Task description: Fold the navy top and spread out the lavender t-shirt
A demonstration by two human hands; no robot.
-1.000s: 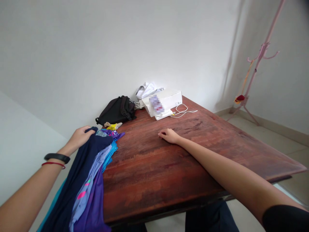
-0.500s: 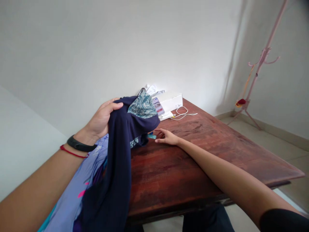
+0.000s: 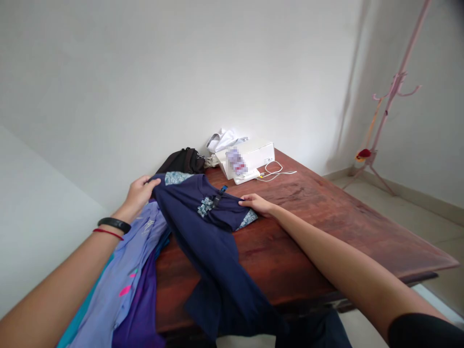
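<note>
A navy garment (image 3: 213, 241) with teal patterned trim lies spread across the near left part of the wooden table (image 3: 326, 217), its lower part hanging over the front edge. My left hand (image 3: 139, 193) grips its far left corner, fingers closed on the cloth. My right hand (image 3: 257, 203) pinches the garment's right edge near a patterned patch. Under and left of it lies a pile of clothes (image 3: 126, 285) in lilac, purple and teal.
At the table's far corner by the white wall sit a black bag (image 3: 183, 160), a white crumpled cloth (image 3: 223, 138), a white box (image 3: 248, 155) and a white cable (image 3: 275, 170). A pink coat stand (image 3: 389, 96) stands on the floor at the right.
My left hand lifted the navy garment off the pile, swung it rightwards and laid it on the table. My right hand, resting on the bare wood before, now holds the garment's right edge.
</note>
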